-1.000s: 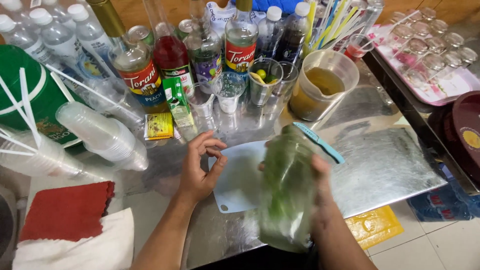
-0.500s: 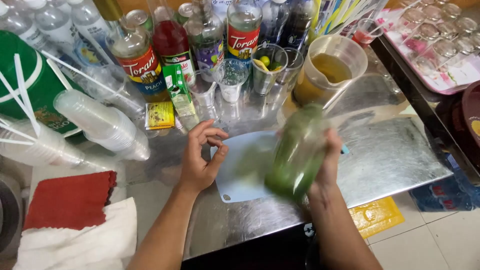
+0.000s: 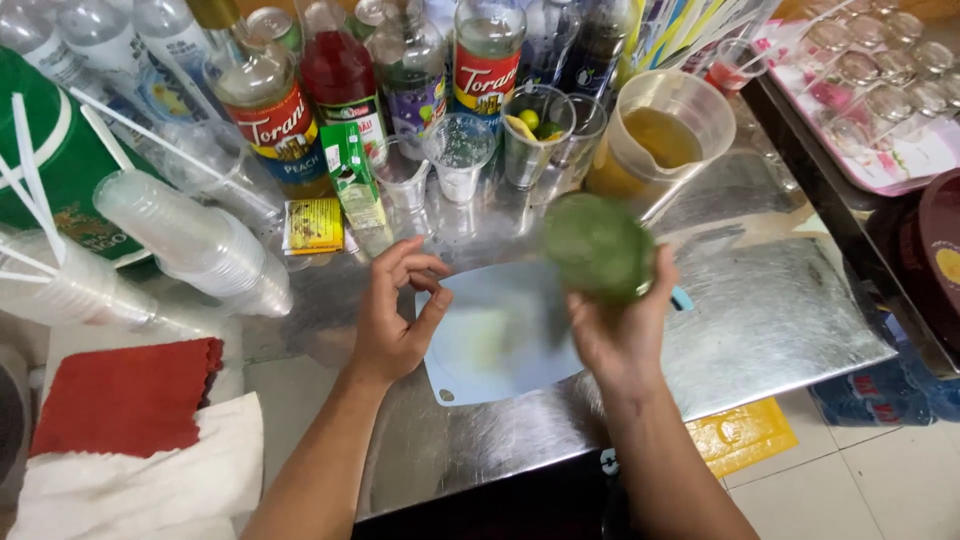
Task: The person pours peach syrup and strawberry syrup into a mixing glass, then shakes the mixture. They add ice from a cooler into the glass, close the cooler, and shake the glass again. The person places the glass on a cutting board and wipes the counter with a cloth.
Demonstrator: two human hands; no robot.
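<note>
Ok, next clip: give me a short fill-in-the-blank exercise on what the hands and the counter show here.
1. The right hand grips a blurred cup of ____ coloured contents.
2. The left hand holds ____ and hovers with curled fingers.
3. Under both hands lies a pale blue cutting ____.
4. The folded cloth at the counter's left is ____.

Missing words: green; nothing; board; red

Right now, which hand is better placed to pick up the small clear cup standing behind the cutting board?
Probably the left. The left hand is free, fingers loosely curled over the pale cutting board, with the clear cup just beyond it. The right hand is busy, its grip closed on a blurred green container.
</note>
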